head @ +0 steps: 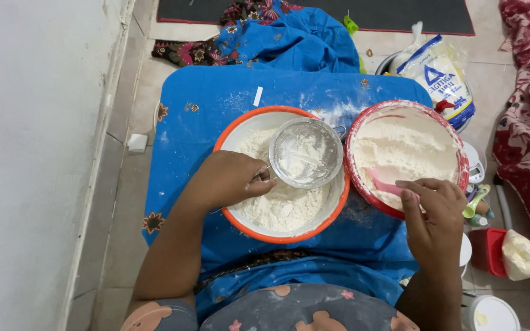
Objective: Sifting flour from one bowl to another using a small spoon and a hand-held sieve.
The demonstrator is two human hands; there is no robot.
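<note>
My left hand (231,179) grips the handle of a round metal sieve (305,153), which hangs over an orange-rimmed white bowl (234,136) of sifted flour. The sieve mesh is dusted with flour. To the right stands a red-rimmed bowl (461,160) heaped with flour. My right hand (435,211) rests at that bowl's near rim, fingers closed on the handle of a pink scoop (383,183) whose head lies in the flour.
Both bowls sit on a low table under a flour-dusted blue cloth (197,122). A white-and-blue flour bag (440,76) lies behind the red bowl. Small bottles, a red tub (487,250) and white lids crowd the floor at right. A white wall runs along the left.
</note>
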